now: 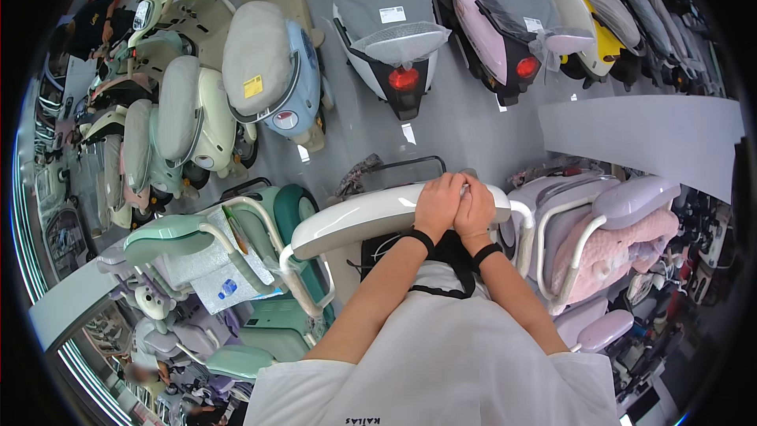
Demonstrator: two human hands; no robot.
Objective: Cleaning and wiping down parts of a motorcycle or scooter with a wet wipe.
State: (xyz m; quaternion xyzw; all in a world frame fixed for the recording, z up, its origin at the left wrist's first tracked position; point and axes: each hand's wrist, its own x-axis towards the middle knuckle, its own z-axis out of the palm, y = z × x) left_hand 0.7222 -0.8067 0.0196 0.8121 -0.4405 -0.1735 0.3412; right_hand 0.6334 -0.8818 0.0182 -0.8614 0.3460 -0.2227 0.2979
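My left hand (439,204) and my right hand (475,204) cannot be told apart with full surety, but both rest side by side, touching, on the right part of a white padded backrest (355,213). Their fingers are bent and drawn together, and whether anything lies within them is hidden. A black band circles each wrist. White tubular rails (523,236) hold the backrest at both ends. Close below it lies a black bag (378,251), partly covered by my forearms and white shirt.
Green scooter seating with a backrest (171,236) stands at the left, a lilac scooter (636,201) with a pink fluffy cover (609,248) at the right. Across a grey floor (378,136) are wrapped scooters (384,18). A person (91,23) is at the upper left; others are lower left.
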